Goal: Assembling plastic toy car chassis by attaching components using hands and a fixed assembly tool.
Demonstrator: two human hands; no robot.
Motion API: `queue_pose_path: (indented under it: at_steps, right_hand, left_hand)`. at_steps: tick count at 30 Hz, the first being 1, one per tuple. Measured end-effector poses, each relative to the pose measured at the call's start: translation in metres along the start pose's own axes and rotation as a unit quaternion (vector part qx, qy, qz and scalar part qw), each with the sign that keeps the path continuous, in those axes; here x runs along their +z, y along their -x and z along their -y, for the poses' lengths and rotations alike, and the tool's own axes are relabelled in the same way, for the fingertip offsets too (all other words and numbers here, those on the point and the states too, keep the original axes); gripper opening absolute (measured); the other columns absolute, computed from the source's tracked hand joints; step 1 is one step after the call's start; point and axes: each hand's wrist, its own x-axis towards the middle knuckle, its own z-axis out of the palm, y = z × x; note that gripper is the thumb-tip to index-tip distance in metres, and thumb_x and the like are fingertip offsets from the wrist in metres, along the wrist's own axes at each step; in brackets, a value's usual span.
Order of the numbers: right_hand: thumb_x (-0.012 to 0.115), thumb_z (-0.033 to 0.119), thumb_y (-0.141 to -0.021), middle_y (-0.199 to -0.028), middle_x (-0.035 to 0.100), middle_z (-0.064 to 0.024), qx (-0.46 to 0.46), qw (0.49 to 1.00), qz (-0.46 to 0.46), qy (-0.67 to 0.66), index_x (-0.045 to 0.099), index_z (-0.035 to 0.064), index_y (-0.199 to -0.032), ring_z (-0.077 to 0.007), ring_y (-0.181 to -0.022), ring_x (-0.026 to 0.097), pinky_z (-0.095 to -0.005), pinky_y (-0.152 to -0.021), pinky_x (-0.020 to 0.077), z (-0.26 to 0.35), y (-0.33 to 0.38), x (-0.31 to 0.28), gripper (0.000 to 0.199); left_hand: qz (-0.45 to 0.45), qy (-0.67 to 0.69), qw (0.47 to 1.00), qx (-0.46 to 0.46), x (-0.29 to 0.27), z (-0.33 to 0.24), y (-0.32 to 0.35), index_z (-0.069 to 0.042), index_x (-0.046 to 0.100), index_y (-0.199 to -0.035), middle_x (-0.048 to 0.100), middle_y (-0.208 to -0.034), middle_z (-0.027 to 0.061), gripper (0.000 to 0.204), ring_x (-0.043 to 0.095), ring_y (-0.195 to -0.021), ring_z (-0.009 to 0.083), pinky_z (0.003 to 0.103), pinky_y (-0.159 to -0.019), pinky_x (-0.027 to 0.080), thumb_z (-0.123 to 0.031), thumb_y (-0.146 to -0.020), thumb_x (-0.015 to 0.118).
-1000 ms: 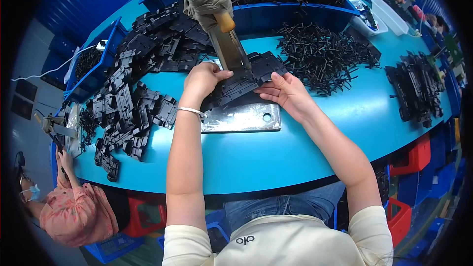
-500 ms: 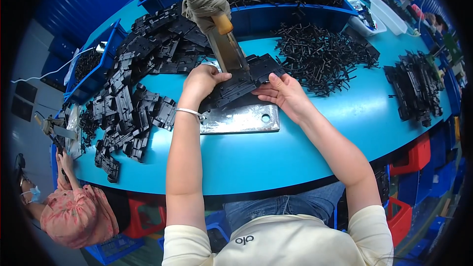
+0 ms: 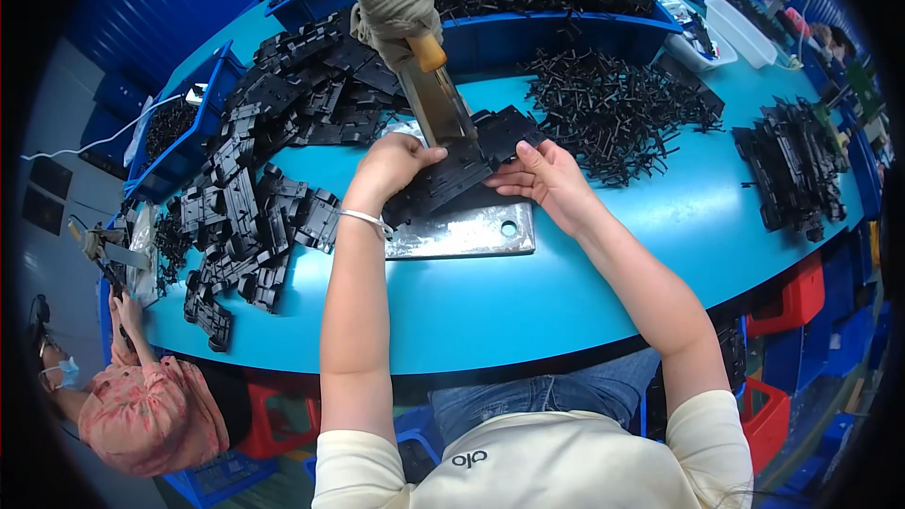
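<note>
While my left hand (image 3: 394, 165) curls over the near end of a black plastic part (image 3: 464, 166), my right hand (image 3: 545, 181) meets it from the other side, so the part sits between both hands at the middle of the blue bench (image 3: 603, 254). My left fingers are bent down and closed on the part's edge; my right fingers are nearly straight, pressed flat along its far edge with the thumb underneath, so both hands have hold of it. A white band circles my left wrist. The part lies on a steel plate (image 3: 471, 231) with a round hole near its right end, and the plate rests flat on the bench. A metal lever (image 3: 436, 104) rises tilted from the part toward me, its wooden handle (image 3: 405, 9) wrapped in grey cloth. To my left, a heap of black parts (image 3: 255, 198) spreads over the bench, well apart from my hands. Beyond my right hand lies a loose pile of thin black pins (image 3: 613, 108), and more fill a blue bin (image 3: 556, 28) behind it. Another stack of parts (image 3: 797, 174) sits far to my right. At lower left another person (image 3: 141, 405) in a patterned cap sits by the bench's edge.
</note>
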Motion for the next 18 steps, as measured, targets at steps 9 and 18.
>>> queue_pose_path:
  at_steps: [9,18]
  right_hand:
    - [0.048,0.035,-0.076,-0.076,0.053,-0.0177,0.050,0.997,-0.046,0.037,0.035,0.0009,-0.087,-0.0207,-0.066,0.057,-0.0262,-0.058,0.0456,0.010,0.019,-0.005,0.038]
    - [0.048,0.025,-0.078,-0.056,0.051,-0.0075,-0.010,0.993,0.025,0.114,0.040,0.0057,-0.083,-0.0113,-0.045,0.050,-0.0189,-0.042,0.0398,0.042,0.087,0.020,0.021]
  left_hand:
    - [0.091,0.008,0.994,0.061,0.005,-0.009,0.032,0.002,0.055,-0.078,0.056,-0.072,0.0120,0.036,0.052,-0.069,0.0193,0.028,-0.063,0.040,-0.033,-0.072,0.053]
    - [0.102,0.275,0.937,0.191,0.071,-0.043,0.163,-0.002,0.017,-0.121,0.035,-0.115,0.0178,0.070,0.036,-0.107,0.0264,0.033,-0.090,0.027,-0.016,-0.066,0.059]
